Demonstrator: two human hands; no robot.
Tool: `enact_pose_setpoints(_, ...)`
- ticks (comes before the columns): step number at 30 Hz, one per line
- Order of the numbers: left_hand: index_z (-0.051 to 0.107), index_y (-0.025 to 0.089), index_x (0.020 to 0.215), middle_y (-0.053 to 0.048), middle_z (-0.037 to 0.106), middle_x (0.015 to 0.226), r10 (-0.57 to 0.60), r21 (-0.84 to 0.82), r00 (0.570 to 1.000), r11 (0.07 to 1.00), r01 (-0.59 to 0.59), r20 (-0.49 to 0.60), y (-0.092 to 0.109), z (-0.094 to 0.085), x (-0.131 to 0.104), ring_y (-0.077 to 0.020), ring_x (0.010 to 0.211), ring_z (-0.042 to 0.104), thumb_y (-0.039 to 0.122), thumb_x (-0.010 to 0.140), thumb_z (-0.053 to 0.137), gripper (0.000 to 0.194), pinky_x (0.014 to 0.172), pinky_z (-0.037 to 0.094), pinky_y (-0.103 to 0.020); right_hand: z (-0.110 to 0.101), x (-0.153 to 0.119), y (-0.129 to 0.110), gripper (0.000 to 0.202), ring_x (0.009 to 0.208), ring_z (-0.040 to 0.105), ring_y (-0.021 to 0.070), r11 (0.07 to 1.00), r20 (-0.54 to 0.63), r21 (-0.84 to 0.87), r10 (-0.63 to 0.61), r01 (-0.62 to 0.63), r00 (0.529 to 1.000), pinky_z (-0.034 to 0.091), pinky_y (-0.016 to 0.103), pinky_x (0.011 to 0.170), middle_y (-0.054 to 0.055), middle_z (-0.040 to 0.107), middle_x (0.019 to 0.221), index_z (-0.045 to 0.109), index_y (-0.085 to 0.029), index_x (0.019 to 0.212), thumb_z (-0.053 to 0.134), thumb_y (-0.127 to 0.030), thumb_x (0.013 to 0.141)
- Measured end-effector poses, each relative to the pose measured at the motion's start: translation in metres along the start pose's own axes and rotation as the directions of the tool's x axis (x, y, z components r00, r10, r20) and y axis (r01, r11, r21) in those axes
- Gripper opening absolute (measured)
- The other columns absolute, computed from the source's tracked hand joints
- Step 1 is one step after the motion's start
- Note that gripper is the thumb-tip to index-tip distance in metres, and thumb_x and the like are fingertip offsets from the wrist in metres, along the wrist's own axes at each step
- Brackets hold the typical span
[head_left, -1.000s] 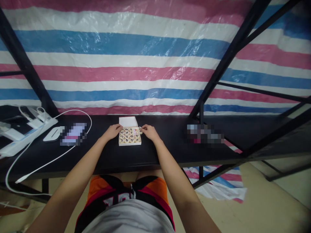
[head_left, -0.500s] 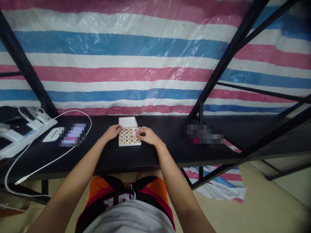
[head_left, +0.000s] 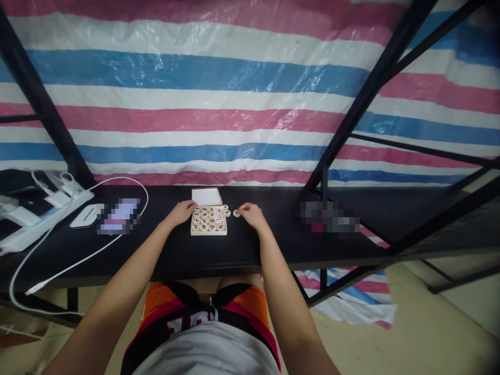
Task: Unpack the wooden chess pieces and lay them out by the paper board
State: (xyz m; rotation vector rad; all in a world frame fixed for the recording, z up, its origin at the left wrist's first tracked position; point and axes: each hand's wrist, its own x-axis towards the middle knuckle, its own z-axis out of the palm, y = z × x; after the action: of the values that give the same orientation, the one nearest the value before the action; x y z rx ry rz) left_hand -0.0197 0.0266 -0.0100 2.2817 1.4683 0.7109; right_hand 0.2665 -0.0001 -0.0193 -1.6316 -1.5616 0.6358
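"Why both hands?"
"My left hand (head_left: 183,212) is touching the open box (head_left: 209,233) on the table (head_left: 199,255), probably steadying it; I'm not able to tell whether it's gripping."
"And the right?"
"My right hand (head_left: 253,215) is pinching a round piece (head_left: 236,213) right of the box, fingertips probably suiting its smallness."

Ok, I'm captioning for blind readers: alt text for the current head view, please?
A person's left hand is at the far left corner of an open box of round, character-marked pieces on a black table, while the right hand touches a loose piece to the box's right. A striped sheet hangs behind.
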Motion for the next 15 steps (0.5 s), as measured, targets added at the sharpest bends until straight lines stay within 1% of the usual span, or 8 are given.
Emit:
enact_pose_setpoints(1,0.066,0.019,0.094,-0.006,0.069,0.102,0.000,-0.005,1.000,1.000,0.000,0.004,0.000,0.000,0.000,-0.0223,0.095,0.062,0.035,0.088,0.036,0.035,0.083,0.044,-0.028,-0.001,0.000,0.002,0.011,0.072,0.059,0.0152,1.000,0.044,-0.025,0.007,-0.006,0.999,0.040,0.025,0.068,0.001,0.067,0.072,0.066,-0.019,0.070,0.062,-0.028,0.067)
enact_pose_setpoints(3,0.066,0.019,0.096,-0.006,0.069,0.103,-0.004,-0.009,1.000,1.000,0.004,0.007,0.000,0.000,0.001,-0.0218,0.097,0.062,0.033,0.087,0.036,0.034,0.085,0.044,-0.028,0.001,-0.001,0.004,0.011,0.073,0.059,0.0149,0.998,0.114,-0.042,-0.032,0.037,0.993,0.040,0.024,0.069,0.001,0.067,0.072,0.068,-0.019,0.070,0.061,-0.028,0.068)
enact_pose_setpoints(5,0.066,0.019,0.097,-0.006,0.069,0.104,-0.008,-0.006,1.000,1.000,0.008,0.004,0.000,0.000,0.001,-0.0216,0.097,0.061,0.031,0.087,0.036,0.034,0.086,0.044,-0.028,0.004,-0.003,0.002,0.012,0.073,0.059,0.0145,0.996,0.142,-0.044,-0.076,0.083,0.987,0.039,0.023,0.068,0.001,0.067,0.071,0.068,-0.019,0.071,0.062,-0.030,0.068)
enact_pose_setpoints(9,0.067,0.019,0.096,-0.006,0.069,0.100,0.005,-0.010,1.000,1.000,-0.005,0.005,0.000,0.000,0.000,-0.0219,0.093,0.062,0.033,0.086,0.038,0.034,0.083,0.044,-0.029,0.007,-0.006,-0.004,0.018,0.068,0.057,0.0138,0.990,0.142,-0.074,-0.113,0.124,0.983,0.038,0.023,0.064,0.000,0.065,0.067,0.066,-0.019,0.070,0.062,-0.037,0.070)
enact_pose_setpoints(11,0.067,0.019,0.095,-0.006,0.070,0.098,0.009,-0.014,1.000,1.000,-0.009,0.006,0.000,-0.001,0.000,-0.0217,0.090,0.063,0.035,0.086,0.039,0.034,0.082,0.045,-0.029,0.007,-0.008,-0.008,0.021,0.065,0.056,0.0132,0.987,0.111,-0.079,-0.132,0.141,0.985,0.037,0.023,0.062,0.000,0.064,0.065,0.065,-0.019,0.069,0.061,-0.039,0.071)
enact_pose_setpoints(13,0.066,0.019,0.094,-0.005,0.070,0.096,0.014,-0.013,1.000,1.000,-0.014,0.004,0.000,-0.001,-0.001,-0.0215,0.088,0.063,0.036,0.086,0.038,0.034,0.081,0.045,-0.028,0.005,-0.011,-0.013,0.024,0.063,0.055,0.0122,0.983,0.063,-0.059,-0.170,0.174,0.983,0.036,0.022,0.060,0.000,0.062,0.063,0.063,-0.018,0.066,0.058,-0.040,0.073)
enact_pose_setpoints(14,0.066,0.019,0.094,-0.005,0.070,0.096,0.016,-0.011,1.000,1.000,-0.016,0.001,0.000,-0.001,-0.001,-0.0214,0.088,0.063,0.036,0.086,0.038,0.034,0.081,0.045,-0.028,0.005,-0.013,-0.016,0.027,0.061,0.054,0.0115,0.979,0.058,-0.041,-0.195,0.197,0.979,0.036,0.022,0.059,-0.001,0.061,0.061,0.062,-0.018,0.064,0.056,-0.041,0.075)
enact_pose_setpoints(15,0.066,0.019,0.094,-0.005,0.070,0.096,0.018,-0.009,1.000,1.000,-0.018,-0.001,0.000,-0.001,-0.001,-0.0213,0.088,0.063,0.036,0.087,0.038,0.034,0.081,0.045,-0.028,0.004,-0.015,-0.018,0.030,0.057,0.052,0.0107,0.976,0.083,-0.015,-0.216,0.218,0.973,0.035,0.021,0.057,-0.001,0.061,0.058,0.061,-0.018,0.062,0.053,-0.042,0.077)
